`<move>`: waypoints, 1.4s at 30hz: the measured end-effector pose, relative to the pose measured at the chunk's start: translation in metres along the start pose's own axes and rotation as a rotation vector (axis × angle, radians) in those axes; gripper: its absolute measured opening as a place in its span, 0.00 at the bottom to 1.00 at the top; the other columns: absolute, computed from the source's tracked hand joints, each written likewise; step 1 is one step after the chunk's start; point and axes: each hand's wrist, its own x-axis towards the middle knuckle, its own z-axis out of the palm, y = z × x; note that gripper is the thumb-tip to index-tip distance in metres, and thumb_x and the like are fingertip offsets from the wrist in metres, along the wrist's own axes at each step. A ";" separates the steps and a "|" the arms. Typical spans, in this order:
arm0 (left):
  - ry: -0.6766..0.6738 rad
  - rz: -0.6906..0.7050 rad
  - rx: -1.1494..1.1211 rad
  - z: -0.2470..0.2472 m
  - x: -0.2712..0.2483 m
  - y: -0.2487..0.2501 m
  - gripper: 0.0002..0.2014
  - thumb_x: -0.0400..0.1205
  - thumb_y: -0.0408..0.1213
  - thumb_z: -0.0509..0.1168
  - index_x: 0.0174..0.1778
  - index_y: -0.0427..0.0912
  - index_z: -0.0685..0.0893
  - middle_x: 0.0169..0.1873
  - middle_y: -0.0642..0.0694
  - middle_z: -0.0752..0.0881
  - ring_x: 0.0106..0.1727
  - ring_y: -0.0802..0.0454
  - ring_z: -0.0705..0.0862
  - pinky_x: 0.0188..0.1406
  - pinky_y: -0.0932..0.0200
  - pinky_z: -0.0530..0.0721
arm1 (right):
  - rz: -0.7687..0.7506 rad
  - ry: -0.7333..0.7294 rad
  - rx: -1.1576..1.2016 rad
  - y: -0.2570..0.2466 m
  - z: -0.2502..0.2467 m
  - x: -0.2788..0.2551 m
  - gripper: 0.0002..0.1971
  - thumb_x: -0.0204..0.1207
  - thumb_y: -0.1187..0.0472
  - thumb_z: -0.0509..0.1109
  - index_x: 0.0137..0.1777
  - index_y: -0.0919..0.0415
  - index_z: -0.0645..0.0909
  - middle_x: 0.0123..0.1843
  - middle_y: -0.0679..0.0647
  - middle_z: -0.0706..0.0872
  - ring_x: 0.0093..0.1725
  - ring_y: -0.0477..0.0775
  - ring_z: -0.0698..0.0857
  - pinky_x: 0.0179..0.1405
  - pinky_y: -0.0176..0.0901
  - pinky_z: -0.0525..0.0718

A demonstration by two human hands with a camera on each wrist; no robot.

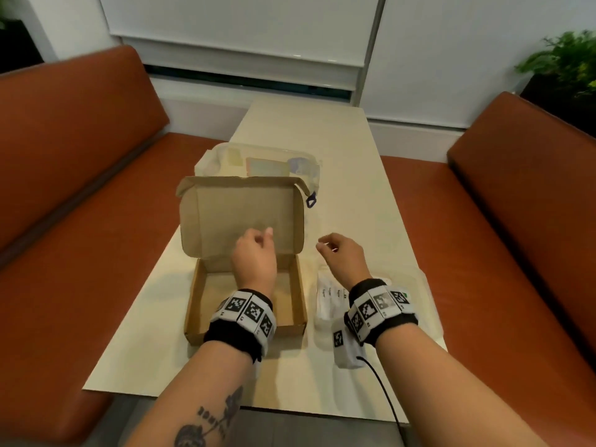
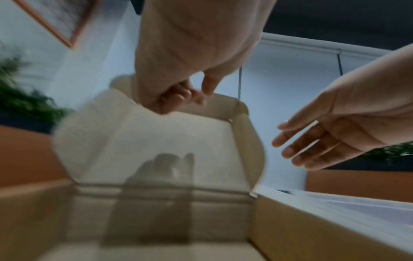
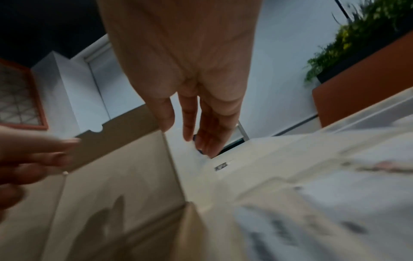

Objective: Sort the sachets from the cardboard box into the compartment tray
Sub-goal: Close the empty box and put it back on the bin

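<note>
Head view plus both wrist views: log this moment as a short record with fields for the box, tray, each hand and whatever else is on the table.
box: cardboard box, lid up, on the table; visible floor bare
tray: clear tray right of the box, white sachets inside; compartments too blurred to tell
left hand: left hand over the open box, fingers loosely curled, no grip on anything
right hand: right hand above the tray's far end, fingers relaxed, holding nothing
behind box: clear pouch with items inside
</note>
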 end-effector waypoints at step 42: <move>-0.273 -0.631 -0.770 -0.126 0.080 -0.058 0.42 0.77 0.74 0.37 0.61 0.43 0.78 0.55 0.37 0.84 0.57 0.39 0.83 0.43 0.41 0.83 | 0.329 -0.222 0.758 -0.063 0.044 0.013 0.40 0.72 0.23 0.36 0.62 0.44 0.79 0.57 0.55 0.81 0.53 0.62 0.83 0.55 0.56 0.85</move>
